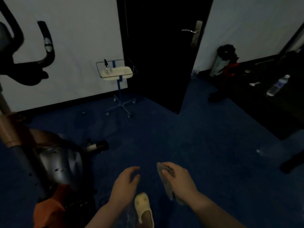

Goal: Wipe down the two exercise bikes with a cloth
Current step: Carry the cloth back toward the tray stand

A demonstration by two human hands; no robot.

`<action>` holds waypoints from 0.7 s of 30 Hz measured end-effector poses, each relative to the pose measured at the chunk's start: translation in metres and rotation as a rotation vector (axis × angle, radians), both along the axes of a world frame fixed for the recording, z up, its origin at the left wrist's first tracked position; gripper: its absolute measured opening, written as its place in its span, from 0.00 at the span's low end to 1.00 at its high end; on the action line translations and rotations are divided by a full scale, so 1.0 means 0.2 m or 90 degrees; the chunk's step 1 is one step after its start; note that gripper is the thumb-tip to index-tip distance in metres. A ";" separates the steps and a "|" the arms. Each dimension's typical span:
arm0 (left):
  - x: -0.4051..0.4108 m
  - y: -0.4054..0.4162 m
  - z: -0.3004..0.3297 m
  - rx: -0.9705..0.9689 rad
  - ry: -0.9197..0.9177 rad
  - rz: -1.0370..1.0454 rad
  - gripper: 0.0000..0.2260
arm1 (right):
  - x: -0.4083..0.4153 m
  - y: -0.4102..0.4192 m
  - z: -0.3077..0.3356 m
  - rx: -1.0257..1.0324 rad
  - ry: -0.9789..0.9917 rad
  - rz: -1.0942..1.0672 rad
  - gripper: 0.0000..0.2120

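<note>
An exercise bike (54, 165) with a dark grey and orange body fills the left side of the head view. Its black handlebars (47, 45) rise at the upper left. My right hand (179, 180) holds a grey cloth (166, 181) low in the middle, over the blue floor and away from the bike. My left hand (126, 183) hovers beside it, fingers apart, holding nothing. Only one bike is in view.
A small wheeled stand with a white tray (117, 72) stands by the white wall. A dark open door (158, 51) is at centre. A dark table with a water bottle (278, 85) sits at the right. My foot in a yellow slipper (143, 206) is below my hands.
</note>
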State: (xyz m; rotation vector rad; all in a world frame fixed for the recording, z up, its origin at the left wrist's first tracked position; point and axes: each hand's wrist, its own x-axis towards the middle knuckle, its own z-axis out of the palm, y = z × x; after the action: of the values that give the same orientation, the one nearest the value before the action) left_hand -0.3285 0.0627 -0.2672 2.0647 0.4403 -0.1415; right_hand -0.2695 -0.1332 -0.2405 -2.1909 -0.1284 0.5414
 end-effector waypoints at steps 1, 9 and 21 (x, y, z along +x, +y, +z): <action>0.08 0.02 -0.01 -0.006 -0.006 0.007 0.13 | 0.09 0.03 0.00 -0.009 0.002 0.006 0.14; 0.69 0.34 0.02 -0.005 -0.038 0.048 0.13 | 0.74 0.33 0.05 -0.025 -0.003 0.064 0.13; 1.26 0.54 0.02 -0.013 -0.023 0.094 0.13 | 1.40 0.62 0.07 0.050 0.009 0.080 0.10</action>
State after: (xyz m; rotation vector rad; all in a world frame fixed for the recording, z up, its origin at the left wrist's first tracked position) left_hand -0.0760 0.1699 -0.2630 2.0041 0.5637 -0.0202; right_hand 0.0109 -0.0084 -0.2259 -2.1114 -0.2771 0.6112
